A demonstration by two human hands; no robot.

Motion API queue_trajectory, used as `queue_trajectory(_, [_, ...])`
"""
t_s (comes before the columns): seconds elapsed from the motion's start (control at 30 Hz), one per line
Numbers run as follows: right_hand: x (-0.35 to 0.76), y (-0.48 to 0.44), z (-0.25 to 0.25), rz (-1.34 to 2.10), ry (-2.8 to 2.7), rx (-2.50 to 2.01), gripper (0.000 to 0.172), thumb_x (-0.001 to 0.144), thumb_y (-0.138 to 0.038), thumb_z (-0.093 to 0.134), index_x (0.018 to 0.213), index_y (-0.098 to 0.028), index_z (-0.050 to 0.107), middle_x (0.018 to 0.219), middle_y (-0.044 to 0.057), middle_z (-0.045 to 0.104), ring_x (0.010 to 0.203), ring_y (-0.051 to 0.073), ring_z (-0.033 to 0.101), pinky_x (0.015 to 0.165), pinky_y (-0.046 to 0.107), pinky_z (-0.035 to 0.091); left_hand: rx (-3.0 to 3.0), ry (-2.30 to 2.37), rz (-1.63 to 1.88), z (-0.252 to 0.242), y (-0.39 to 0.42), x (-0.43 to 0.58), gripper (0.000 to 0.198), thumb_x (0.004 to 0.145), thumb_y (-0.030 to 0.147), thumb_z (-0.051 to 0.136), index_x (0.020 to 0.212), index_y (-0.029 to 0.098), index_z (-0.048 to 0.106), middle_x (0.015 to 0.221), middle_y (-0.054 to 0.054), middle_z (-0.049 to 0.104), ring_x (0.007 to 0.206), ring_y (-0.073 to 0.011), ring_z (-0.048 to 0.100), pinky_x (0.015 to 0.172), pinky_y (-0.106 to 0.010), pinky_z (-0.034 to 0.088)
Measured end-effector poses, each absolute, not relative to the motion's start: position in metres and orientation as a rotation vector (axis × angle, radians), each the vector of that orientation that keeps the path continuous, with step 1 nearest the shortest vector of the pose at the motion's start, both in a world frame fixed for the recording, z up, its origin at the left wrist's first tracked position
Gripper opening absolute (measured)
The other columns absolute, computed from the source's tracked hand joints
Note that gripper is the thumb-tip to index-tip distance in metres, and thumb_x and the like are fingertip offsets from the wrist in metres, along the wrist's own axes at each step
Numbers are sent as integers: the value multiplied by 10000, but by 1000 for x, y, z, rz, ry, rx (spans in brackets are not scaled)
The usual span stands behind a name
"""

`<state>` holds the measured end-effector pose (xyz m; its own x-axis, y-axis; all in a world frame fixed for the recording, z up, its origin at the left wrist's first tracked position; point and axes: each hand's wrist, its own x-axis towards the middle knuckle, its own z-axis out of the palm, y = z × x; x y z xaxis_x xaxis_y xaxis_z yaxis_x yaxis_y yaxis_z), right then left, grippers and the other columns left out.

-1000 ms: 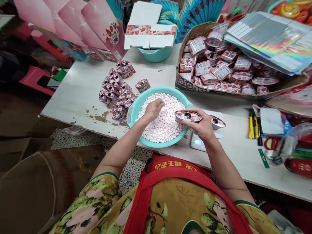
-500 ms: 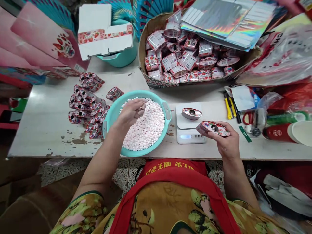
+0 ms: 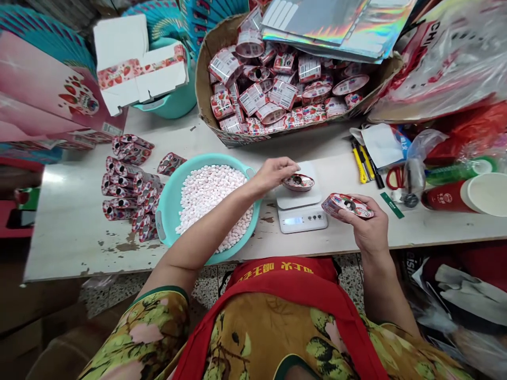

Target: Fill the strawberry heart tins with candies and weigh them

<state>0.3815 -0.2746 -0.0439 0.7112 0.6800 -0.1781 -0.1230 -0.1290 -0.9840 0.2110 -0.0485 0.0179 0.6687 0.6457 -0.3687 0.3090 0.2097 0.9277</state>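
My left hand [image 3: 275,174] is over the left edge of a white digital scale [image 3: 304,220], fingertips pinched together beside an oval candy container [image 3: 299,182] on its platform. What the pinch holds, if anything, is too small to make out. To the right of the scale, my right hand [image 3: 368,224] grips a second strawberry-printed candy container [image 3: 347,205], its round opening facing up. Left of the scale, a turquoise basin [image 3: 168,221] holds many small white and pale pink candies [image 3: 209,192]. My left forearm crosses above this basin.
Several upright containers [image 3: 127,182] stand left of the basin. Behind, a cardboard box [image 3: 257,138] holds many more, with shiny silver sheets [image 3: 328,26] on top. Yellow cutters [image 3: 361,163], red scissors [image 3: 395,178] and a red paper cup [image 3: 447,198] lie at the right.
My left hand has moved right, from above the candies in the basin to the container on the scale. My right hand still holds its container. The view has shifted slightly.
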Motion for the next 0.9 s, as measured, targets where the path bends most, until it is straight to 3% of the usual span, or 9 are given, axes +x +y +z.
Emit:
queue_trajectory(0.1, [384,-273,-47,709,-448,-1549,503,551,-310,977,993,-216,756,990,26,779,918,221,749,865,364,612,1153,966,359,28,-42,201,97,877,224,632,917,137,645,580,59,474,422,-39,303,443,-198,160])
queue_trajectory(0.17, [385,-272,-48,681,-461,-1544,495,551,-300,973,989,-221,757,979,23,772,906,219,743,867,370,611,1147,971,387,32,-40,194,94,877,211,623,942,143,630,592,57,475,421,-38,312,436,-192,144])
queue_trajectory(0.47, [386,-271,-51,631,-474,-1532,495,556,-304,955,996,-216,745,999,32,757,922,232,741,913,420,617,1481,923,259,27,-53,194,110,859,152,641,776,154,569,596,47,488,513,-63,357,531,-220,275])
queue_trajectory(0.63, [384,-271,-50,657,-435,-1536,515,532,-316,965,992,-222,753,1011,36,764,921,232,741,883,410,625,1792,877,264,15,-50,204,114,797,240,716,810,137,671,756,-8,637,716,-133,533,687,-268,387])
queue_trajectory(0.77, [383,-271,-50,672,-421,-1542,524,517,-319,969,983,-214,755,986,32,770,901,223,740,863,392,627,1980,909,231,14,-48,207,226,816,299,713,975,142,752,740,-4,631,735,-165,545,697,-292,377])
queue_trajectory(0.9, [384,-268,-51,680,-442,-1548,523,536,-331,961,997,-207,746,1001,34,769,912,225,747,857,391,633,2012,902,279,14,-48,202,149,867,280,643,902,157,720,739,-11,626,735,-164,539,713,-296,396])
